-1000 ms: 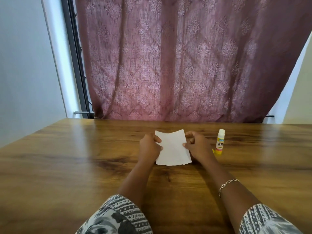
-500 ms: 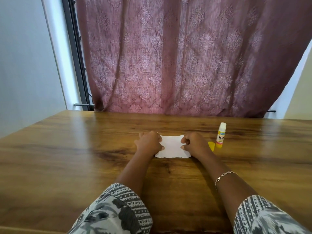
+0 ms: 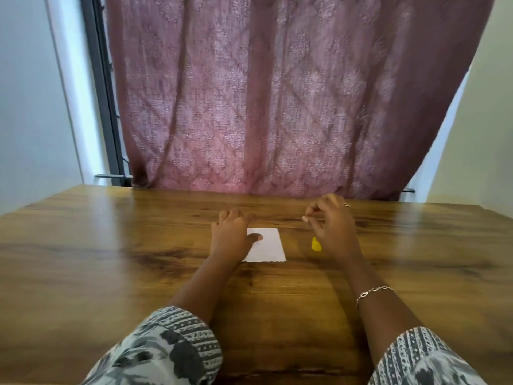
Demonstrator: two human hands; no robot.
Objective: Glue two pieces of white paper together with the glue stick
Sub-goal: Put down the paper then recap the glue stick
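Note:
The white paper (image 3: 268,247) lies flat on the wooden table (image 3: 111,259), near the middle. My left hand (image 3: 231,236) rests on its left edge, thumb pressed down on the sheet, pinning it. My right hand (image 3: 331,225) hovers above the table to the right of the paper, fingers curled and apart, with nothing visible in them. The glue stick's yellow cap (image 3: 316,243) lies on the table just left of that hand. The glue stick itself is hidden behind my right hand.
A mauve patterned curtain (image 3: 277,107) hangs behind the table's far edge, with a dark window frame (image 3: 102,93) at its left. Pale walls stand on both sides. A bracelet (image 3: 373,291) circles my right wrist.
The paper, lifted in both hands a second ago, now lies flat on the table. My right hand has let go of it and moved right and up, covering the glue stick. My left hand stays on it.

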